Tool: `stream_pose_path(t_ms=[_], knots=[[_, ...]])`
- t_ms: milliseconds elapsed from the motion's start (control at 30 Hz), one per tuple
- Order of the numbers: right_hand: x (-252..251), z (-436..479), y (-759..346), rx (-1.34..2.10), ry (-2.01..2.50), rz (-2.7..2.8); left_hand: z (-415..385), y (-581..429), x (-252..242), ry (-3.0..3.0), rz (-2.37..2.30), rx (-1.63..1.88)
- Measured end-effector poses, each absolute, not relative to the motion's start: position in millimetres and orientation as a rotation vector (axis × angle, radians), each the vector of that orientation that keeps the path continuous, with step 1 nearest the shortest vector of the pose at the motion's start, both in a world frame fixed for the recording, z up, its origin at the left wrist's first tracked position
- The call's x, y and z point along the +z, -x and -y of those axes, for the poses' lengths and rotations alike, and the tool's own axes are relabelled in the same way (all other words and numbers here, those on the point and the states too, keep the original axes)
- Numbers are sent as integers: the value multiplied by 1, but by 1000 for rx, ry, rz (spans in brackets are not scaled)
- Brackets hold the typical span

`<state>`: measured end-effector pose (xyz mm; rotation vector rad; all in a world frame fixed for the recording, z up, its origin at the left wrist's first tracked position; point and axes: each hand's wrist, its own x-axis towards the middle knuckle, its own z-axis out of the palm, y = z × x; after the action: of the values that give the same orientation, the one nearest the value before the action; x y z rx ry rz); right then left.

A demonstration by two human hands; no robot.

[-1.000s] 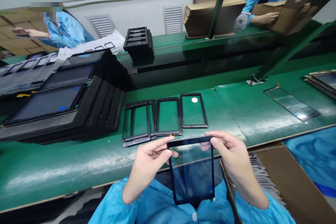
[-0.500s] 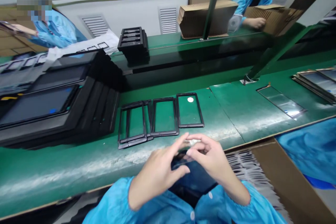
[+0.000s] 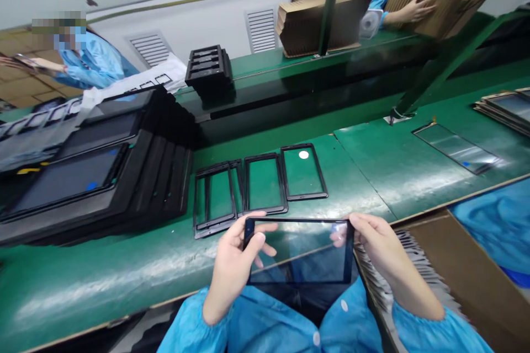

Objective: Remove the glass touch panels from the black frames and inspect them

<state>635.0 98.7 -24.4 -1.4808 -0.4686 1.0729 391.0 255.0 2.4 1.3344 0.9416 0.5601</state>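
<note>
Above the person's lap, at the near edge of the green desk [image 3: 103, 281], a glass panel [image 3: 298, 253] is held level. The left hand [image 3: 234, 265] has its grip closed on the panel's left end, the right hand [image 3: 379, 245] on its right end. Black frames [image 3: 260, 183] lie in a row on the desk just beyond.

A glass panel [image 3: 298, 251] with a black border is held off the bench at the near centre of the scene, turned with its long side running left to right. It is clear in the middle, so blue sleeves and the bench edge are seen through it, with pale reflections on its surface. Its left and right short edges are pinched by fingers.
</note>
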Motion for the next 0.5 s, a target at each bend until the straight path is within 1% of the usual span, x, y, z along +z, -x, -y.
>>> stream_pose_path(t_ms=[200, 333, 433, 500], knots=[[-15, -106, -617, 756, 1533, 453, -252, -390, 3, -1288, -954, 615], [-8, -108, -609, 631, 1595, 447, -250, -390, 1, -1274, -972, 629], [-7, -106, -607, 607, 1597, 477, -250, -390, -2, -1275, -986, 650], [-9, -103, -607, 676, 1532, 489, -250, -390, -4, -1276, -988, 664]])
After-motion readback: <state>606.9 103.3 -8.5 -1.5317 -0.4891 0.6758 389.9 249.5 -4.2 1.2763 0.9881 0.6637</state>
